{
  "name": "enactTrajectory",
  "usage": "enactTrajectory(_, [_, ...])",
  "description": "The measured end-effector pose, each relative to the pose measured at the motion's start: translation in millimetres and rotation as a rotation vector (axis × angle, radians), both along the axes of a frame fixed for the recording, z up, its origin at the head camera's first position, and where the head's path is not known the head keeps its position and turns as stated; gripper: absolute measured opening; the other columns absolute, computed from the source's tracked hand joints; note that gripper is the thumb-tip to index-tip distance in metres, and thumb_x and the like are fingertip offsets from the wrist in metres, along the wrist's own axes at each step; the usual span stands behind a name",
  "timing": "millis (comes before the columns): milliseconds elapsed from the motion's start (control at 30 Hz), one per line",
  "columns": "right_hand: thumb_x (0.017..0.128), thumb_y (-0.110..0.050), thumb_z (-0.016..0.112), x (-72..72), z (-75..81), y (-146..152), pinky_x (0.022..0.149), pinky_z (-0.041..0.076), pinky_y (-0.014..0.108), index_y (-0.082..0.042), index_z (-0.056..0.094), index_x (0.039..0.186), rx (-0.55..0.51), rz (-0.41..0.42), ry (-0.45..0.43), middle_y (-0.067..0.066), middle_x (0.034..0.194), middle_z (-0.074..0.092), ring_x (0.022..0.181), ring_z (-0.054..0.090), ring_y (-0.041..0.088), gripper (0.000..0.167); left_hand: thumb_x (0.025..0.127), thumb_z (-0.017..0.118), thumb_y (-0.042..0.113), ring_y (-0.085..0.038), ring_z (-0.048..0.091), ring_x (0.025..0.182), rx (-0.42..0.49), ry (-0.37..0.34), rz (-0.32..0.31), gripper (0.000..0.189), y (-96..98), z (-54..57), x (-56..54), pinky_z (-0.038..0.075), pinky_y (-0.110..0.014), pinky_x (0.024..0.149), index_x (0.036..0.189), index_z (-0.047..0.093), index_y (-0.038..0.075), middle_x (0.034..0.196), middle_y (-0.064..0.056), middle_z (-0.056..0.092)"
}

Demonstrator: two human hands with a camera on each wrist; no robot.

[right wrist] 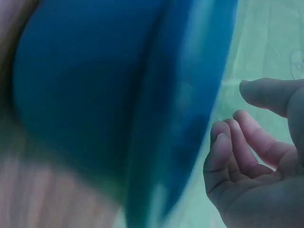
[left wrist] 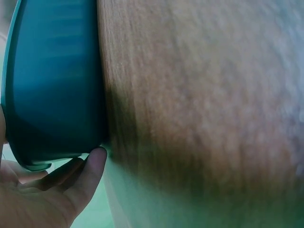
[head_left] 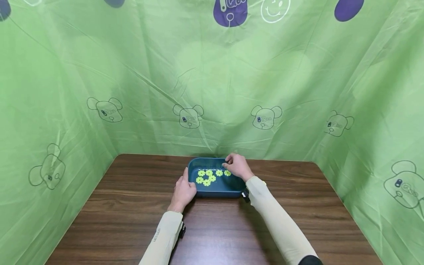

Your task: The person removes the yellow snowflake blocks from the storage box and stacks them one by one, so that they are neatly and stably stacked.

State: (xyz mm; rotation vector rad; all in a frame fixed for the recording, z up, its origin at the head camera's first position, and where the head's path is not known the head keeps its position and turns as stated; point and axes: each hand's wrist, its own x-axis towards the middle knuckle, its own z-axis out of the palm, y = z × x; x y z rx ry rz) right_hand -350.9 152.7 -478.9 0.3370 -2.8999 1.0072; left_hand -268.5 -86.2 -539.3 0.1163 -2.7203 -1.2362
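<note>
A dark blue plastic basin (head_left: 218,194) stands on the table, with several yellow flower-shaped pieces (head_left: 207,182) lying flat on its floor, mostly toward the left and back. My left hand (head_left: 184,191) holds the basin's left end; in the left wrist view the fingers (left wrist: 90,175) lie against the outside wall and under the rim. Over the right back part of the basin is my right hand (head_left: 239,167), just above a flower piece (head_left: 227,172). The right wrist view shows its thumb and bent fingers (right wrist: 221,152) apart, with nothing between them.
The brown wooden table (head_left: 132,206) extends around the basin. A bit of something yellow (head_left: 264,182) shows on the right, partly hidden behind the right forearm. Green printed cloth (head_left: 225,136) hangs behind the table and along both sides.
</note>
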Motion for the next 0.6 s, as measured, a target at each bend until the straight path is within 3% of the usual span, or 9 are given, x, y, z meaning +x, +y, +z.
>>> enactTrajectory(200, [0.091,-0.022,0.075,-0.6,-18.7,-24,0.078,0.053,0.039,-0.004,0.071,0.107,-0.005,0.019,-0.128,0.007,0.099,0.069,0.083,0.062,0.019,0.025,0.093,0.049,0.013,-0.041,0.052,0.133,0.002,0.001,-0.004,0.074,0.3,0.0,-0.5,0.045,-0.055,0.106,0.162,0.023,0.007,0.15,-0.026,0.047])
enactTrajectory(367, [0.089,-0.021,0.078,1.3,-31.1,-39,0.075,0.054,0.038,-0.002,0.072,0.108,0.043,0.052,-0.177,0.008,0.099,0.07,0.079,0.063,0.018,0.028,0.093,0.05,0.013,-0.041,0.053,0.133,-0.001,0.006,-0.001,0.074,-0.7,0.7,-0.8,0.045,-0.055,0.106,0.162,0.023,0.006,0.148,-0.027,0.049])
enactTrajectory(600, [0.084,-0.021,0.082,5.2,-39.5,-49,0.081,0.055,0.039,-0.002,0.073,0.105,0.11,0.077,-0.185,0.01,0.106,0.072,0.087,0.063,0.019,0.03,0.094,0.05,0.013,-0.042,0.054,0.131,-0.009,0.003,-0.003,0.073,-1.1,0.3,0.0,0.045,-0.055,0.106,0.162,0.023,0.007,0.147,-0.027,0.05])
